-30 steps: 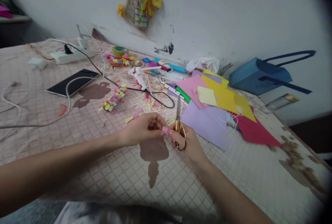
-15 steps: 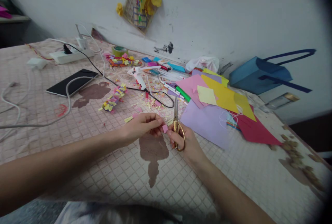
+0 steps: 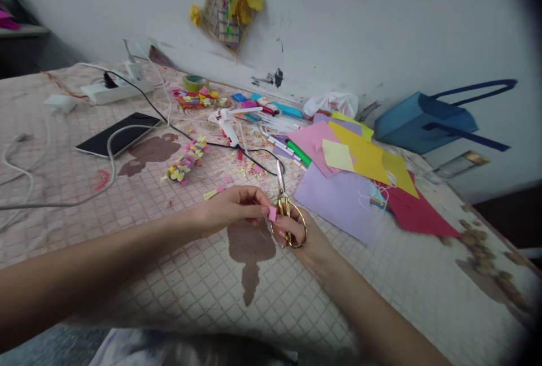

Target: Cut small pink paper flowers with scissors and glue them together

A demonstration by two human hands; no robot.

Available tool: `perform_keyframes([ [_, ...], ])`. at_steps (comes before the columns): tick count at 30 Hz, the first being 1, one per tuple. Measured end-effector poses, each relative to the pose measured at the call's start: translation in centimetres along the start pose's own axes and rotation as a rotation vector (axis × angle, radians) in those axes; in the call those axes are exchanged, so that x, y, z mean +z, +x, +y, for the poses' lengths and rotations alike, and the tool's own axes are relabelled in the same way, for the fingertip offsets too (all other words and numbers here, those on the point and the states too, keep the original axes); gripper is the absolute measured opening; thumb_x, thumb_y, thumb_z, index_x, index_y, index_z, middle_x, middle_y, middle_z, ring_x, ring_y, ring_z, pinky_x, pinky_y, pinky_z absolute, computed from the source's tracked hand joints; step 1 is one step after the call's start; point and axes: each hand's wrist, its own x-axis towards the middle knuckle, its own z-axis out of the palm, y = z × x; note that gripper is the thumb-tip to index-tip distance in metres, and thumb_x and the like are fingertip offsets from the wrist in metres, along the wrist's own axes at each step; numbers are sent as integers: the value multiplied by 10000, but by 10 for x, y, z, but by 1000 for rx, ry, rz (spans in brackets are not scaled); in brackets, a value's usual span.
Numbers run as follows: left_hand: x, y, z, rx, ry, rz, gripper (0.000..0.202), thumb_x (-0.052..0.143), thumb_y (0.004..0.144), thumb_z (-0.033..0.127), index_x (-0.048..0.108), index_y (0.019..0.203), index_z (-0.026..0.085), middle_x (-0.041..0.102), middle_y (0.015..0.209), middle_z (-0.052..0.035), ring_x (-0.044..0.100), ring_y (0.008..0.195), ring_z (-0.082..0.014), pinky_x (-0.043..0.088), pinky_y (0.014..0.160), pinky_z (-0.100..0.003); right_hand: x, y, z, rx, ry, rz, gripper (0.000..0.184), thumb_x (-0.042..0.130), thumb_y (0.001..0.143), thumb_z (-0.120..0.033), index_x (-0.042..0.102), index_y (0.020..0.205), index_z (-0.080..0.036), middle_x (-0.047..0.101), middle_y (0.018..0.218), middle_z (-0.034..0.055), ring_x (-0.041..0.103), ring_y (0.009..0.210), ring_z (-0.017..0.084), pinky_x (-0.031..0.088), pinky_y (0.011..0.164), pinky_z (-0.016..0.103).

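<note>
Between thumb and fingers, my left hand [image 3: 245,205] pinches a small square of pink paper [image 3: 272,213]. Gold-handled scissors [image 3: 283,202] rest in my right hand [image 3: 298,230], their blades pointing up and away from me. The right fingertips are close beside the pink piece; whether they touch it I cannot tell. Beyond my left hand lie small pink and yellow paper scraps [image 3: 215,191]. A bumpy strip of yellow, pink and purple paper pieces [image 3: 186,160] lies farther to the left.
A white glue gun [image 3: 227,127] with a black cord stands among paper bits. Coloured sheets, including a purple one [image 3: 332,202], spread to the right near a blue bag [image 3: 423,123]. At left are a black tablet-like slab [image 3: 116,134], a power strip [image 3: 114,92] and loose cables.
The scissors have tilted, their tips swinging left. The pink paper has shifted slightly right and down with my left fingers.
</note>
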Motion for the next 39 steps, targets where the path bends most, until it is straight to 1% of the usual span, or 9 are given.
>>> perform_keyframes([
  [6, -1, 1, 0, 13, 119, 82, 123, 607, 736, 231, 547, 738, 124, 564, 648, 15, 503, 564, -65, 378, 549, -190, 1, -1, -4, -8, -101, 101, 249, 544, 801, -369, 483, 664, -169, 432, 501, -56, 399, 422, 64, 292, 409, 189],
  [12, 1, -1, 0, 65, 263, 29, 101, 592, 737, 221, 555, 756, 128, 578, 653, 10, 517, 579, -79, 390, 554, -200, -1, -1, -6, -48, -248, 143, 141, 571, 756, -295, 533, 724, -162, 441, 489, -56, 406, 420, 73, 289, 398, 186],
  [16, 3, -1, 1, 31, 236, 30, 161, 552, 779, 290, 557, 737, 134, 567, 638, 14, 518, 572, -77, 389, 548, -199, -1, -1, -6, -56, -263, 152, 159, 559, 761, -305, 519, 704, -162, 437, 480, -56, 404, 420, 74, 295, 400, 189],
  [20, 4, -1, 1, 2, 203, 9, 176, 588, 757, 296, 561, 724, 125, 569, 638, 13, 516, 562, -73, 393, 554, -199, 0, -1, -5, -65, -236, 148, 175, 572, 770, -320, 518, 715, -163, 444, 494, -55, 413, 427, 74, 301, 410, 188],
  [23, 3, -1, 2, -13, 157, 72, 171, 599, 753, 277, 547, 697, 124, 560, 605, 22, 508, 545, -66, 389, 546, -193, 1, -2, -5, -53, -192, 151, 240, 525, 811, -388, 533, 733, -161, 428, 493, -55, 388, 412, 66, 296, 411, 189],
  [26, -1, 0, 5, 23, 103, 133, 164, 599, 757, 270, 545, 708, 123, 582, 632, 9, 527, 573, -73, 413, 582, -207, 2, -4, -6, -4, -172, 109, 369, 436, 835, -492, 555, 734, -158, 410, 480, -54, 381, 395, 71, 302, 402, 195],
  [30, -8, 2, 8, 106, 39, 152, 180, 594, 766, 287, 539, 735, 119, 620, 725, -29, 573, 668, -105, 451, 661, -250, 2, -8, -6, 32, -281, 45, 389, 453, 816, -515, 549, 692, -160, 410, 477, -57, 391, 403, 71, 310, 406, 189],
  [34, -13, 3, 7, 162, 3, 188, 179, 588, 774, 291, 527, 750, 125, 635, 807, -43, 598, 749, -119, 458, 745, -282, 0, -10, -4, 20, -417, 39, 368, 460, 821, -492, 539, 680, -161, 379, 459, -67, 355, 385, 67, 290, 388, 185],
  [39, -14, 4, 6, 172, -30, 197, 182, 580, 783, 295, 518, 753, 127, 633, 793, -42, 605, 754, -122, 454, 779, -302, 0, -10, -4, 4, -487, 42, 383, 442, 830, -499, 511, 658, -163, 362, 445, -68, 324, 381, 66, 256, 375, 187],
])
